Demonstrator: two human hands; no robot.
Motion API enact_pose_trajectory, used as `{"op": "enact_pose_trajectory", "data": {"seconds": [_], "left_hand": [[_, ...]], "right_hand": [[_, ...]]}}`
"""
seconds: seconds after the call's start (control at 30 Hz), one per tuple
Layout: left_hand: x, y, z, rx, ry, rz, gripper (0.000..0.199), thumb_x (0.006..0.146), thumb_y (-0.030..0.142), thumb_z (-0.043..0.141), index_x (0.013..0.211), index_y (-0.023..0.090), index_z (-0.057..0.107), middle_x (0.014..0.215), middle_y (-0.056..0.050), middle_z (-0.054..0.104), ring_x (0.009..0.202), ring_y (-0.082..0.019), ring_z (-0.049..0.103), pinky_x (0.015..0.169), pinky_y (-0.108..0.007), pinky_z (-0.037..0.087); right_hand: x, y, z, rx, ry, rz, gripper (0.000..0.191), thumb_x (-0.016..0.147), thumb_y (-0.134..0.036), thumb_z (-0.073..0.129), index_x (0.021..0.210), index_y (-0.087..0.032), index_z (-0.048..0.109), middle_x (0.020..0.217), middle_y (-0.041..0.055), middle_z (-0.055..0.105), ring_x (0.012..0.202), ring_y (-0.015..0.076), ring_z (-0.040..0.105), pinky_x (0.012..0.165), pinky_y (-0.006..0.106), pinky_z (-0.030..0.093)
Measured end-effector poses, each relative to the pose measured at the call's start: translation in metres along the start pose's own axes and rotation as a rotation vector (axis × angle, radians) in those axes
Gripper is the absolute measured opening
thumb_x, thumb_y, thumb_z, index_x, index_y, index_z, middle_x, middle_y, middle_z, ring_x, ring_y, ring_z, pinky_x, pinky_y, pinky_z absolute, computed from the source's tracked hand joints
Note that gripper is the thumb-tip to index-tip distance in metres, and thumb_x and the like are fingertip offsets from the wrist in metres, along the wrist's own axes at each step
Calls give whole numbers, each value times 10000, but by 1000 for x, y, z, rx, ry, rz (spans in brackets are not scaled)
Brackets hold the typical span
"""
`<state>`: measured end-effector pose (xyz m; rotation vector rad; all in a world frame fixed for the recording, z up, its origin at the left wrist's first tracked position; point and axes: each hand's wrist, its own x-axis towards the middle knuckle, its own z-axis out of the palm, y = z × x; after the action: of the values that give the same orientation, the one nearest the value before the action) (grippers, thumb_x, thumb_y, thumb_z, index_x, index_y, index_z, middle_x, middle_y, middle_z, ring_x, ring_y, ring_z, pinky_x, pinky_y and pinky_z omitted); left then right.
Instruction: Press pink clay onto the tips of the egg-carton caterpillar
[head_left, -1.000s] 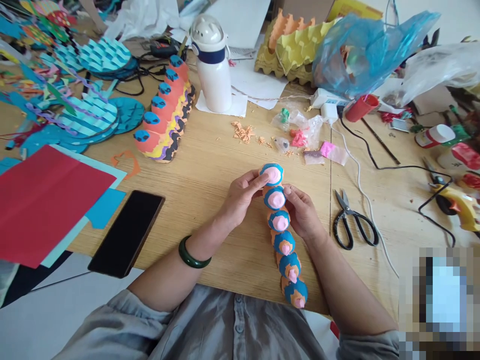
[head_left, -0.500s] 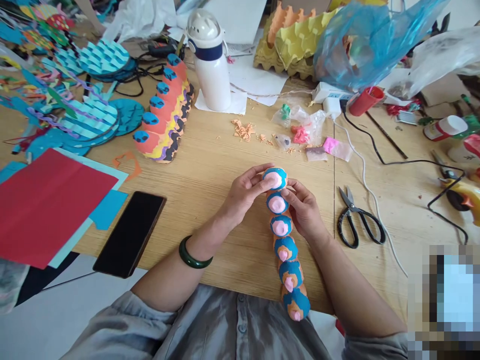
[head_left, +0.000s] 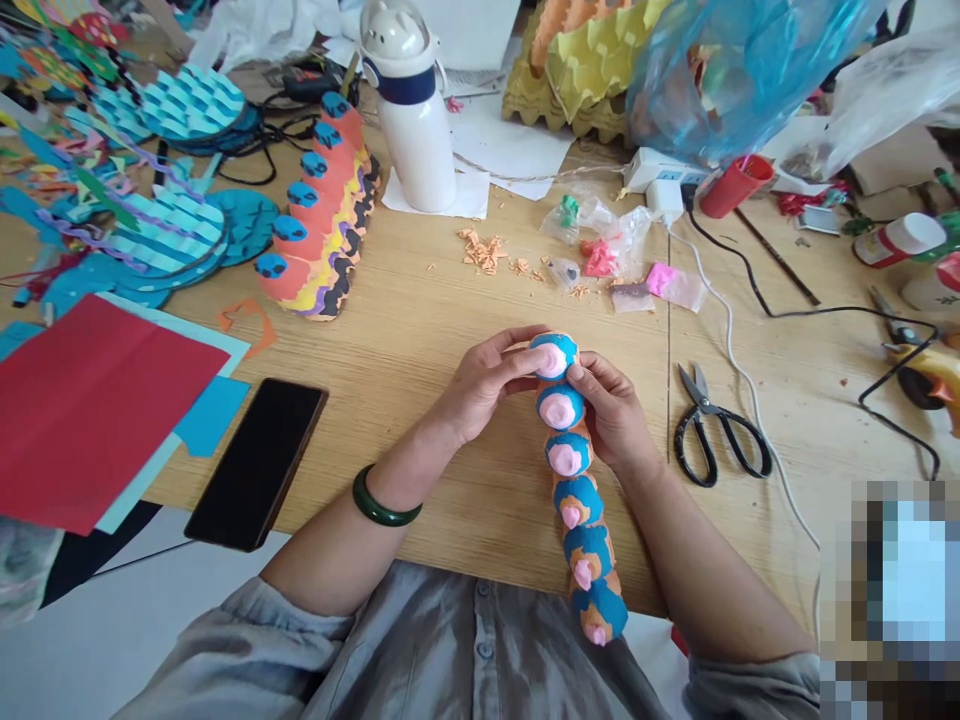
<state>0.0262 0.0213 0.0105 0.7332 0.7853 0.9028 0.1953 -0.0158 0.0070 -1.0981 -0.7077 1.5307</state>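
Observation:
Between my hands is an egg-carton strip (head_left: pixel 583 498), a row of several orange bumps coated in blue clay with pink clay on top. My left hand (head_left: pixel 491 378) grips the far end from the left, its thumb on the pink clay (head_left: pixel 552 360) of the farthest bump. From the right, my right hand (head_left: pixel 611 400) holds the same end, with the thumb against the blue clay and the other fingers partly hidden behind. On the nearer bumps the pink lumps are smaller. The strip's near end reaches past the table edge toward my shirt.
Black-handled scissors (head_left: pixel 712 425) lie right of my hands, beside a white cable. A phone (head_left: pixel 259 462) and red paper (head_left: pixel 112 400) are on the left. Farther back stand a painted egg-carton strip (head_left: pixel 319 215), a white bottle (head_left: pixel 412 120), clay packets (head_left: pixel 600 257) and a power strip (head_left: pixel 660 170).
My left thumb has shifted slightly on the farthest bump's pink clay, which looks flatter and more spread. Both hands still hold the strip; the whole view has moved a little.

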Motion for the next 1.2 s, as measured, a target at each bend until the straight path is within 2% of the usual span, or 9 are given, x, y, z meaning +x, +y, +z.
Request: {"op": "enact_pose_trajectory", "data": {"seconds": [0.2,0.4,0.63,0.8,0.9,1.07,1.2], "left_hand": [[2,-1,-1,11,30,-19,572,665,434,955,1101,160,704,1019,-65,800,926,-195,747,841,-332,625],[4,-4,-4,-3,43,-43,580,618,427,981,1046,178,681,985,-46,796,912,-197,749,817,-332,623],[3,-5,-2,45,46,-11,610,658,457,968,1105,171,669,992,-59,796,938,-214,753,828,-338,623],[2,-6,0,19,12,4,542,747,500,894,1154,193,710,1117,-75,794,1017,-236,759,845,-338,629],[2,-7,-1,48,15,15,595,713,516,925,1163,197,701,1110,-77,799,1002,-238,764,843,-346,627],[3,-13,3,92,78,93,640,658,485,981,1126,185,665,996,-60,810,920,-200,767,852,-340,622],[0,-14,7,128,83,180,639,669,518,969,1113,178,660,1020,-73,815,944,-199,773,845,-315,615]], "right_hand": [[2,1,-2,-18,-20,-16,281,689,-483,959,806,-278,806,789,-45,731,690,110,595,672,253,492],[1,2,-2,-36,-3,-4,292,688,-489,955,821,-278,804,809,-38,744,706,121,612,675,263,506],[2,3,-3,-23,0,4,279,709,-479,945,825,-273,797,801,-45,739,697,111,609,672,249,508],[1,0,-4,-63,30,19,314,707,-515,927,821,-263,777,795,-34,730,673,122,591,635,266,493],[1,1,-2,-88,5,2,311,727,-517,913,832,-264,765,801,-30,726,694,133,605,666,280,508],[3,3,-2,-90,-1,-21,301,728,-510,914,834,-267,773,794,-27,728,740,146,633,725,292,533],[3,5,-4,-58,-7,1,285,741,-506,910,815,-264,778,753,-36,706,694,129,603,693,276,512]]}}
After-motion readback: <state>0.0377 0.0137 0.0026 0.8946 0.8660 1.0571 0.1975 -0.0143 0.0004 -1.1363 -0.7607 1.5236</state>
